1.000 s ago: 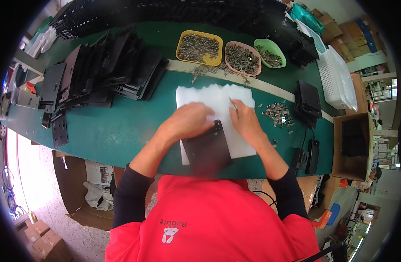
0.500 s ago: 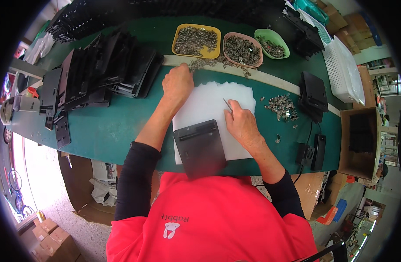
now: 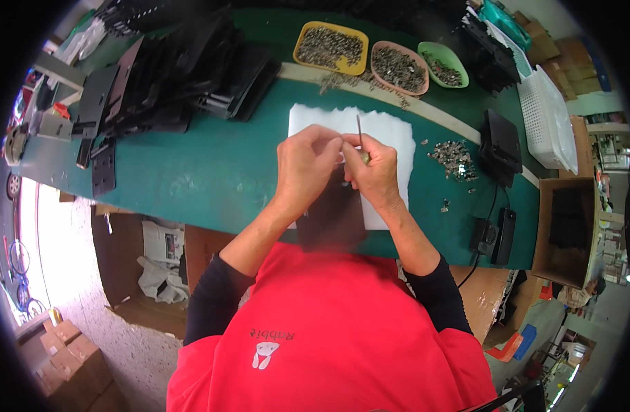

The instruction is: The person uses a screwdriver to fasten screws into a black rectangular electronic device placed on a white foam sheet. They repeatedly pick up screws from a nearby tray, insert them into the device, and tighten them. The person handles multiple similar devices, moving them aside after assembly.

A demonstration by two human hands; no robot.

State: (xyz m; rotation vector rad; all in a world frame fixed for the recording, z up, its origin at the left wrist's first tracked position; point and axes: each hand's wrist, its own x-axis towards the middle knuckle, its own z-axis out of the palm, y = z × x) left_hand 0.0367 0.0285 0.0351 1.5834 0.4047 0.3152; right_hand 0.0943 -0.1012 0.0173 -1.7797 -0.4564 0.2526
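Both hands meet above a flat black plastic panel [image 3: 332, 216], which lies on a white foam sheet [image 3: 394, 199] at the bench's near edge. My left hand [image 3: 304, 168] is closed in a pinch, its fingertips against those of the other hand; whatever small thing they hold is hidden. A thin, dark metal tool [image 3: 359, 126] stands up out of my right hand [image 3: 375, 172], whose fingers are wrapped round it. The panel's far end is covered by my hands. Its near end hangs over the bench edge, close to my body.
Small metal parts fill a yellow tray [image 3: 356, 66], a pink tray [image 3: 399, 88] and a green tray [image 3: 455, 79]. A loose pile of metal parts [image 3: 453, 159] lies right of the foam. Black panels [image 3: 184, 89] are stacked at the left; a cardboard box [image 3: 565, 233] stands at the right.
My left hand has come back from the loose parts near the yellow tray to my right hand over the panel. The tool now points more upright. The whole view has shifted slightly.
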